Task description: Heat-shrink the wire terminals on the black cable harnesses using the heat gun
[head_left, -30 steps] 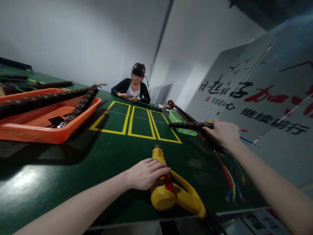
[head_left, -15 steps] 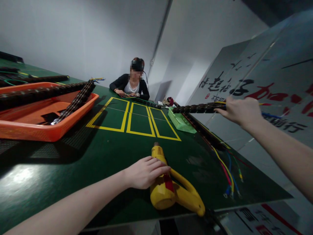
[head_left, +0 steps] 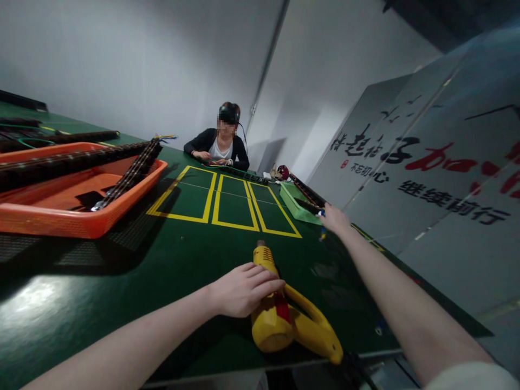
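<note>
A yellow heat gun (head_left: 271, 325) lies on the green table with its metal nozzle pointing away from me. My left hand (head_left: 246, 290) rests over its body, fingers curled across the top. Out to the right, my right hand (head_left: 336, 219) is closed at the near end of a black cable drag chain (head_left: 306, 205), by the edge of the light green basket (head_left: 289, 205). Blue and yellow wire ends (head_left: 322, 234) hang beneath my fingers. My hand and forearm cover part of what lies there.
An orange basket (head_left: 101, 225) holding drag chains (head_left: 73, 160) stands on the left. Yellow tape rectangles (head_left: 235, 223) mark the middle of the table (head_left: 195, 303). A co-worker (head_left: 221, 143) sits at the far side, hands on the table. A cord trails from the heat gun.
My right hand has come down and inward from high on the right, bringing the drag chain to the green basket. My left hand has stayed on the heat gun.
</note>
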Available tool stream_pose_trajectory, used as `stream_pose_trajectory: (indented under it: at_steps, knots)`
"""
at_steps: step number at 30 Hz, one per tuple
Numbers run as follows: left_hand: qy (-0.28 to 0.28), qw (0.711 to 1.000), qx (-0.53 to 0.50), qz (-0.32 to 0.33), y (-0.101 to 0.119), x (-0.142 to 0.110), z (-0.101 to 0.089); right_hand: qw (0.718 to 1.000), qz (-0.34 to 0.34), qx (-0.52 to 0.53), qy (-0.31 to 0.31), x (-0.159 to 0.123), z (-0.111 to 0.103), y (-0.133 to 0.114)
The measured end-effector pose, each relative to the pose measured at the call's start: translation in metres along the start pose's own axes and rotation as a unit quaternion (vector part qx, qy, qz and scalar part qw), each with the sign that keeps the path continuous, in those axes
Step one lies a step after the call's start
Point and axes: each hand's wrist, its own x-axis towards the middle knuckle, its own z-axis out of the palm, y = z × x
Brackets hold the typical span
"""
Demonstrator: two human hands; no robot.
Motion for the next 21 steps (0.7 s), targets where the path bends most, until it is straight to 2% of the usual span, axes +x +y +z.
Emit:
stream_pose_trajectory:
  at_steps: [6,9,11,13,15,18,20,21]
  knots:
    - [0.003,0.999,0.03,0.036,-0.002,0.001,-0.005,0.994,-0.024,0.093,0.049,-0.012,0.022,-0.018]
    - [0.002,0.993,0.094,0.065,-0.009,-0.001,-0.016,0.984,-0.074,0.147,0.071,-0.035,0.028,-0.034]
    - [0.008,0.989,0.141,0.038,-0.019,-0.002,-0.028,0.972,-0.11,0.185,0.095,-0.06,0.029,-0.044]
    - [0.022,0.983,0.178,-0.045,-0.036,-0.007,-0.044,0.955,-0.159,0.225,0.112,-0.092,0.027,-0.05]
    - [0.04,0.963,0.211,-0.164,-0.058,-0.016,-0.064,0.934,-0.224,0.258,0.101,-0.131,0.022,-0.051]
    - [0.077,0.899,0.248,-0.352,-0.103,-0.038,-0.102,0.89,-0.316,0.326,0.037,-0.189,0.013,-0.048]
    - [0.072,0.849,0.257,-0.456,-0.137,-0.058,-0.13,0.875,-0.328,0.354,0.033,-0.222,0.01,-0.046]
    - [0.053,0.825,0.251,-0.503,-0.153,-0.069,-0.144,0.867,-0.336,0.365,0.05,-0.234,0.011,-0.045]
